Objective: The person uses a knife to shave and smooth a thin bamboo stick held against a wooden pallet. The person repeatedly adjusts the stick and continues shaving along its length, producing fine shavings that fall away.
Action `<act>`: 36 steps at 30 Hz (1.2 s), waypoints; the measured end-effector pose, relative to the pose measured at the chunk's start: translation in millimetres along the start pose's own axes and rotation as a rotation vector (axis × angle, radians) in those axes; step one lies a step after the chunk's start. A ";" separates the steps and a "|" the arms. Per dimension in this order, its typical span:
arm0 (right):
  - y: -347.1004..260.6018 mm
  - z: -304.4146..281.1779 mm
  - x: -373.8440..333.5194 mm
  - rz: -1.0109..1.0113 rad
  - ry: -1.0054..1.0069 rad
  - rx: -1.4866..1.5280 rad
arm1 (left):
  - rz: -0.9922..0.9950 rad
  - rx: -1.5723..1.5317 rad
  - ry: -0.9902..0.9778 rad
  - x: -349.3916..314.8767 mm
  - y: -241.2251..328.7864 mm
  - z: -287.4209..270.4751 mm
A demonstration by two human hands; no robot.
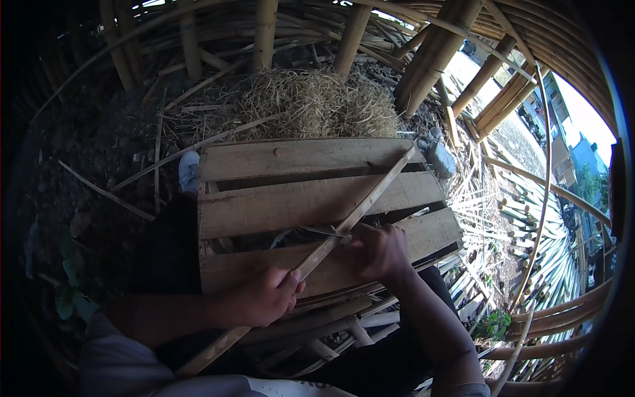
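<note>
A long, narrow bamboo strip (370,197) runs slantwise over a low slatted wooden table (264,210), from beside my body at the lower left to the table's far right corner. My left hand (268,298) is closed around the strip near the table's front edge. Farther up, my right hand (382,251) is closed on a knife, whose thin blade (319,230) lies across the strip and points left. My right fingers cover the knife's handle. Whether the blade is cutting into the strip cannot be made out.
Beyond the table lies a heap of pale shavings (311,106). Bamboo posts (440,56) stand behind it. Many cut bamboo poles (549,238) are spread in sunlight at the right. Loose strips (106,192) lie on the dark ground at the left. Gaps separate the tabletop boards.
</note>
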State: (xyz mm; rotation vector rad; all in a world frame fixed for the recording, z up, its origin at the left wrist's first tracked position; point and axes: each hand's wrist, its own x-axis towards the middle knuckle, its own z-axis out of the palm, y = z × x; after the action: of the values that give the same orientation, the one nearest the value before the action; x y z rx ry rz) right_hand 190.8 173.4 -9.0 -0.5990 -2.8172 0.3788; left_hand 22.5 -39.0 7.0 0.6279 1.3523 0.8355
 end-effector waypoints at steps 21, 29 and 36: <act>-60.2 2.8 -9.0 -0.068 0.021 -0.172 | -0.119 -0.048 -0.043 -4.2 4.9 1.0; -51.8 -4.2 -3.8 -0.186 0.021 -0.122 | -0.113 -0.019 -0.038 -6.6 6.3 1.9; -46.2 -10.2 -0.3 -0.104 -0.101 -0.092 | -0.078 0.006 -0.045 -7.1 0.3 1.4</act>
State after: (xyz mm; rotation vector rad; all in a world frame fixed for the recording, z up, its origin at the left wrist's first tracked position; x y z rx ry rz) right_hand 177.1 134.6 14.3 -0.4611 -2.9607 0.2687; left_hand 23.7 -44.6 11.6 0.5919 1.3307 0.7509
